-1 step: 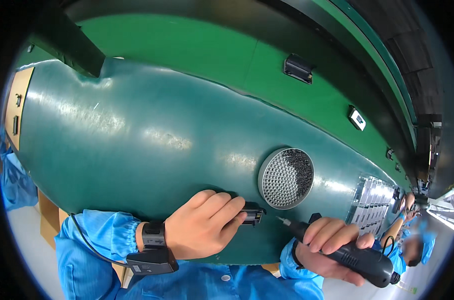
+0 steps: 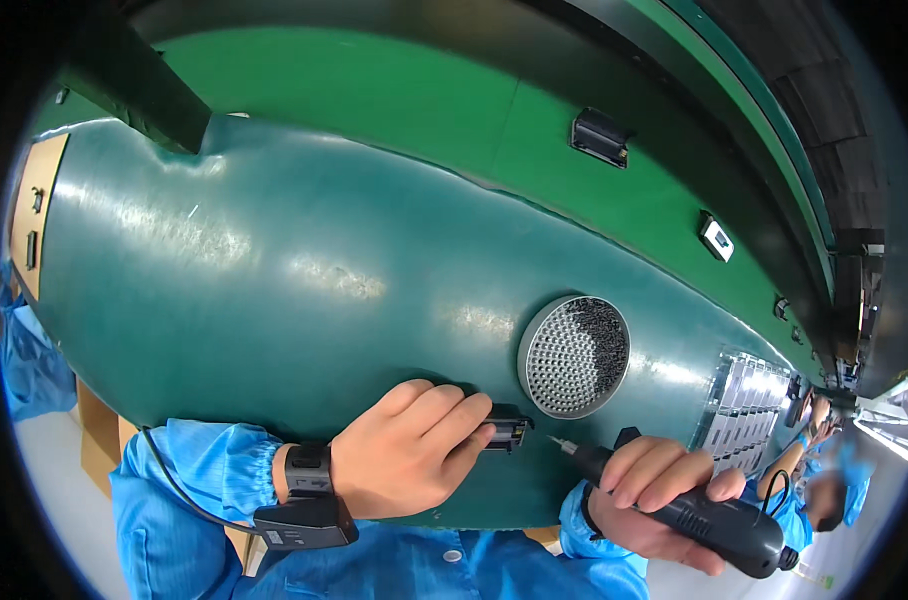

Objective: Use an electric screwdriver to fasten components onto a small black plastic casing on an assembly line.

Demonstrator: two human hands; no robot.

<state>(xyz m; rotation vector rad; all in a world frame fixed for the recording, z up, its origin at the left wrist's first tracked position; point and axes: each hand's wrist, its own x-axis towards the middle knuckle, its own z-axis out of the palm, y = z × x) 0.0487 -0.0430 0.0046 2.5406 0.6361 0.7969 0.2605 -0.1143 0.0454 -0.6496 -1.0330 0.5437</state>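
My left hand point(image 2: 404, 450) is closed around a small black plastic housing point(image 2: 507, 433) and presses it on the green bench mat. The fingers cover most of this part; only its right end shows. In my right hand point(image 2: 659, 500) lies a black electric screwdriver point(image 2: 719, 525), gripped along its body. Its thin metal bit points left at the housing's exposed end, a short gap away from it. Just beyond both hands stands a round dish point(image 2: 574, 357) with a perforated plate, dark screws heaped over its right side.
Clear plastic trays point(image 2: 742, 410) lie at the right, near another person's hands point(image 2: 819, 412). Along the far green strip sit a black housing point(image 2: 600, 138) and a white-faced part point(image 2: 716, 237). A dark post point(image 2: 139, 85) rises at far left, above a tan board point(image 2: 36, 215) with small black parts.
The screwdriver bit has shifted very slightly left, closer to the housing. The parts on the far strip appear a touch farther right. My left hand stays in place.
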